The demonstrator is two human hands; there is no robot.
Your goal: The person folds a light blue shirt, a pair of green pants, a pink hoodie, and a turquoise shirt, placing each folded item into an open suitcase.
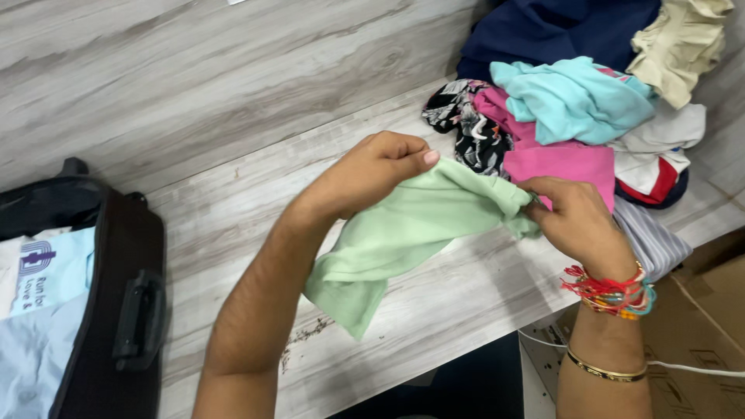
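A pale green garment point(403, 233) is held between both hands above the front edge of a grey wood-grain table point(233, 194), its lower end hanging down and touching the tabletop. The left hand point(372, 174) is closed over the upper edge of the cloth, thumb laid flat along the top and fingers curled beneath. The right hand point(578, 221) is pinched shut on the bunched right end of the same cloth; coloured thread bands point(613, 295) are worn at that wrist and a thin gold bangle point(605, 372) lower on the forearm. At the near left, an open black suitcase point(116, 326) is seen, with a light blue folded garment point(46, 310) lying inside it. At the near right, below the table edge, brown cardboard point(706, 310) and a white cable point(691, 368) are noted. A striped grey cloth point(656, 244) lies just beside the right hand. Farther back, a heap of clothes rests on the table: a pink garment point(559, 159), a black-and-white printed one point(469, 124), a turquoise one point(574, 97) on top, a white-and-red one point(656, 159), a navy one point(551, 27) and a cream one point(683, 43) against the wall.
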